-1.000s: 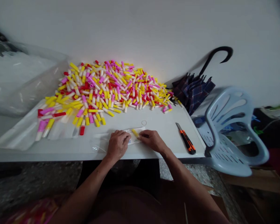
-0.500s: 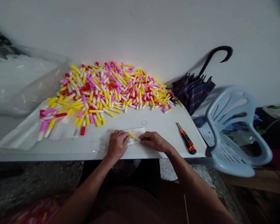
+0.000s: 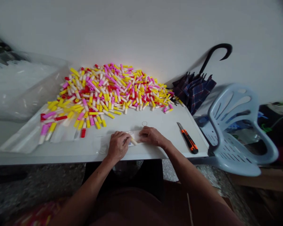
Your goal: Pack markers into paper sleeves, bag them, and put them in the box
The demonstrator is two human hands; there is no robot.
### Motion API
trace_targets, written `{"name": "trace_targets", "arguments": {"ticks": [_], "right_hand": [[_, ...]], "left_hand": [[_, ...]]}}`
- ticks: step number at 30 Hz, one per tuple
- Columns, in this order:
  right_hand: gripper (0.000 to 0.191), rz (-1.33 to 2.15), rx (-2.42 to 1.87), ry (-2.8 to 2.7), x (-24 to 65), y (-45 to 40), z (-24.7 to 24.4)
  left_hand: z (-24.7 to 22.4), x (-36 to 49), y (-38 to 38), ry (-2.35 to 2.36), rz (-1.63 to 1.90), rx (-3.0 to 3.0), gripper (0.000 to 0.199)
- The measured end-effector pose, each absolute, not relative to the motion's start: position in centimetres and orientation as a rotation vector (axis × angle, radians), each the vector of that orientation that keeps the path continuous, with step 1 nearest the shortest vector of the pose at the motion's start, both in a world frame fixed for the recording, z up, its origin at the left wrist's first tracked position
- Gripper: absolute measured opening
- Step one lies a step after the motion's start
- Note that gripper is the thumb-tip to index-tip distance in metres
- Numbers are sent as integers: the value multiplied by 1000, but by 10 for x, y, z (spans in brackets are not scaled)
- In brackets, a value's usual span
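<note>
Left hand (image 3: 118,146) curled, fingers pressing on a white paper strip (image 3: 136,135); right hand (image 3: 152,137) half closed. Between both hands, a small cream-and-yellow plastic tube (image 3: 133,142), any grip on it impossible to tell. Ahead of the hands, a heap of colored tubes (image 3: 103,91); right of the right hand, an orange utility knife (image 3: 188,141).

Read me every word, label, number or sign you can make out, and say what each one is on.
Nothing is clearly legible.
Paper slip between the left hand and right hand: small printed marks, too small to read.
Orange-and-black utility knife: no legible marking.
</note>
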State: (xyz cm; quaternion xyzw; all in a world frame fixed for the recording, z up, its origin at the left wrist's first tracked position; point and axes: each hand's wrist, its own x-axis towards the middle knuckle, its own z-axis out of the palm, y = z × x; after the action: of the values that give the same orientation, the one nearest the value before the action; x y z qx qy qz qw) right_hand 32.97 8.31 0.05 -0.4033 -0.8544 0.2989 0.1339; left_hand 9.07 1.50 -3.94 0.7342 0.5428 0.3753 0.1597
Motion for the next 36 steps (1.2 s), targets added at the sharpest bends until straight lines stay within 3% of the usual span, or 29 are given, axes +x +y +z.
{"name": "trace_targets", "arguments": {"ticks": [4,10,13,16,20,30,36], "right_hand": [[29,1045,-1105,-2456,336,87,8],[38,836,-1203,-2519,327,88,2],[53,662,-1295,-2556,319,86,-2],[80,527,-1312,-2576,313,86,-5],[101,445,-1110,-2592,312,91,-5],[75,598,-712,-2707,299,110,-19],[75,592,-673,-2753,291,116,-17]], "left_hand": [[-39,91,15,1530,1094,2098,17],[-38,91,14,1531,1078,2123,17],[-38,91,14,1524,1065,2177,16],[-36,90,14,1542,1063,2197,16],[-28,86,16,1517,1016,2227,16],[-28,80,14,1461,1055,2242,18],[-29,78,17,1413,1026,2233,17]]}}
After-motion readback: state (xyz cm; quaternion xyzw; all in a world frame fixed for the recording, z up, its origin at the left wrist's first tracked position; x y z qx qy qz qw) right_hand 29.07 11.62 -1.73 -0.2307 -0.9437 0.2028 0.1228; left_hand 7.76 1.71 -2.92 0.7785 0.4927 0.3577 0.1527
